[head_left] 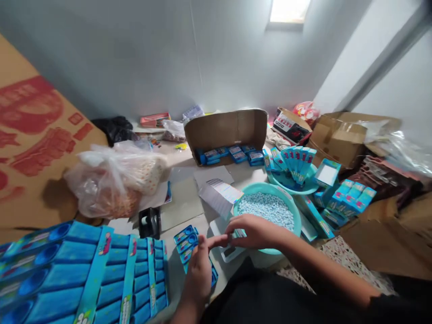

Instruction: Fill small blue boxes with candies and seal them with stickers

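My left hand (198, 269) is low in the middle, fingers curled, resting on a small stack of blue flat boxes (186, 240); what it grips is hidden. My right hand (254, 231) reaches in from the right, fingers bent over a small white scale (225, 245) at the near rim of a teal bowl (297, 225) full of pale blue pellets (266, 209). It seems to pinch a small item I cannot name. The two hands almost touch at the fingertips.
Rows of blue packs (84, 274) fill the lower left. A plastic bag (114, 177) and a tape dispenser (150, 222) lie left. An open cardboard box (226, 130) with blue boxes stands behind; a second teal bowl (293, 180) holds upright packs, more cartons right.
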Available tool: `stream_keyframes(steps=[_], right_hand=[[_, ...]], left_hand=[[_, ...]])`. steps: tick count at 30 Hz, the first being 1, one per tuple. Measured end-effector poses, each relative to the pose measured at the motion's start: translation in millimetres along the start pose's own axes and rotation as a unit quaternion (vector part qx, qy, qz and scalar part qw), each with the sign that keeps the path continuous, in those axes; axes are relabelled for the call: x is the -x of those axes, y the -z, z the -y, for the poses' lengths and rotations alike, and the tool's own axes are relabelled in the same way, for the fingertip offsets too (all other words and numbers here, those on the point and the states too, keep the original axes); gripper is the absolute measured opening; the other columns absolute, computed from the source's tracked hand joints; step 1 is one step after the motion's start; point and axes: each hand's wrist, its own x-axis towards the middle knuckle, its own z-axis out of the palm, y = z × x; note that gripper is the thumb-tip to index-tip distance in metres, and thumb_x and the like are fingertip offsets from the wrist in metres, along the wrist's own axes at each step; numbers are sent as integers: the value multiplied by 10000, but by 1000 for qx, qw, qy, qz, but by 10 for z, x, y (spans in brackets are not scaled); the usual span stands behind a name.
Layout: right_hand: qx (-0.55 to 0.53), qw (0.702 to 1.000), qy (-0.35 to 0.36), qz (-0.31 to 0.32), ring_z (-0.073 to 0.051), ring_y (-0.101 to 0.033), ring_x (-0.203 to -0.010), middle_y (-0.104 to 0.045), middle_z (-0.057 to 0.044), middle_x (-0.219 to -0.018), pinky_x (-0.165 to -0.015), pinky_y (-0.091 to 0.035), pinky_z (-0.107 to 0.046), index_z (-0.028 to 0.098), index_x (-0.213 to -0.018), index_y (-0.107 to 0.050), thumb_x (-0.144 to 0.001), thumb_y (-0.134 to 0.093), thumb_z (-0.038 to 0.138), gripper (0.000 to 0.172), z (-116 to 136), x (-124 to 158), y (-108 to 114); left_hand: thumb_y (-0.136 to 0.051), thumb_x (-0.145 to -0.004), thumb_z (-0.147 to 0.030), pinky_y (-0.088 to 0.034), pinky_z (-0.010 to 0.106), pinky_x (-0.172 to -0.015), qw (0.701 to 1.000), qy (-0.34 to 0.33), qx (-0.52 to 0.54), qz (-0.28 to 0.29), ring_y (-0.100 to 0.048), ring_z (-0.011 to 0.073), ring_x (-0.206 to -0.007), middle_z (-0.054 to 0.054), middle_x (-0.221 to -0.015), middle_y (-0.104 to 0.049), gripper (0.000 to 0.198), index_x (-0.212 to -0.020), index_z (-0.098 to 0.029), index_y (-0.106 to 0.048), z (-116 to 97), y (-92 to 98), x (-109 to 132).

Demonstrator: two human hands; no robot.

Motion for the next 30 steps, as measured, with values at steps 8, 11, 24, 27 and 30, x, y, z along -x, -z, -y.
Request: stream_keyframes(steps=[8, 11, 24, 27, 30], right_hand=[[-67, 997, -5, 47, -181, -695, -729, -767, -24, -824, -663, -448, -244, 239, -896, -786, -848, -673, 176, 138, -468, 11, -279], [-114, 990, 40, 77, -188, -688, -714, -761, -39, -807, -680, -466, -260, 223, -885, -791, -837, -689, 206, 114, -552, -66, -371], [-671, 699, -239, -61, -112, -568, -582, -695, -38, -710, -555, -413, -225, 134, -711, -700, -540, -913, 400, 381, -411, -103, -1343], [-689, 669, -246, -131, -142, -634, -715, -715, -46, -779, -619, -445, -223, 148, -740, -690, -504, -928, 400, 419, -337, -42, -1484], [-700, 648, -243, -173, -153, -655, -794, -730, -52, -847, -715, -472, -238, 154, -769, -699, -494, -931, 375, 422, -225, 30, -1612]], left_hand=[[-458, -778, -797, -543, 413, -900, 983, 67, 53, -161, -698, 298, -905, 133, -914, -758, 710, -923, -180, -777, 152, -431, 288], [-505, -798, -746, -545, 417, -871, 958, 84, 104, -252, -707, 267, -850, 142, -1029, -745, 678, -1096, -170, -699, 272, -465, 433], [-839, -658, -415, -526, 300, -815, 932, 137, 282, -180, -690, 179, -922, 74, -1096, -687, 645, -1205, -225, -556, 745, -460, 658], [-844, -646, -445, -519, 263, -792, 946, 127, 249, -165, -687, 151, -872, 65, -1008, -710, 583, -1113, -192, -604, 811, -382, 587], [-875, -580, -451, -519, 252, -779, 959, 112, 221, -138, -682, 144, -815, 49, -901, -724, 534, -970, -155, -663, 870, -209, 618]])
